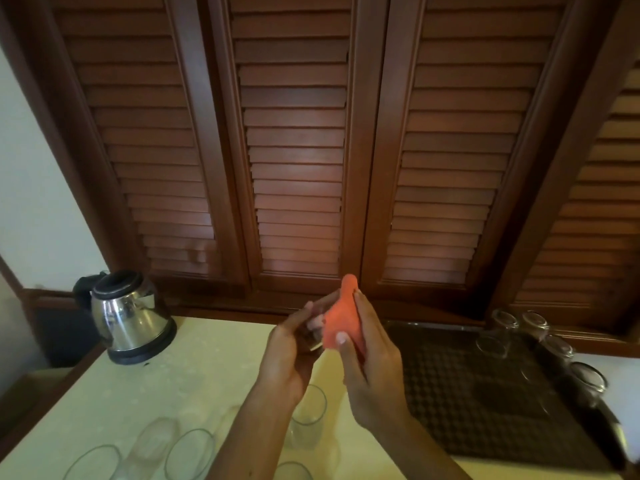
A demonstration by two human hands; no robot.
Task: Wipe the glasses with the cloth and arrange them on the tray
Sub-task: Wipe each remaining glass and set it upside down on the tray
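Observation:
My left hand (289, 355) grips a clear glass (311, 336) in front of me, above the cream table; most of the glass is hidden by my fingers. My right hand (369, 368) holds the orange cloth (341, 318) and presses it against that glass. Several upright clear glasses (188, 452) stand on the table at the lower left, one (308, 415) just below my hands. The dark patterned tray (460, 393) lies to the right, with several glasses (557, 351) upside down along its far right edge.
A steel electric kettle (130, 315) stands at the table's back left. Brown louvred wooden shutters (298, 150) fill the wall behind the table. A white wall (38, 202) is on the left.

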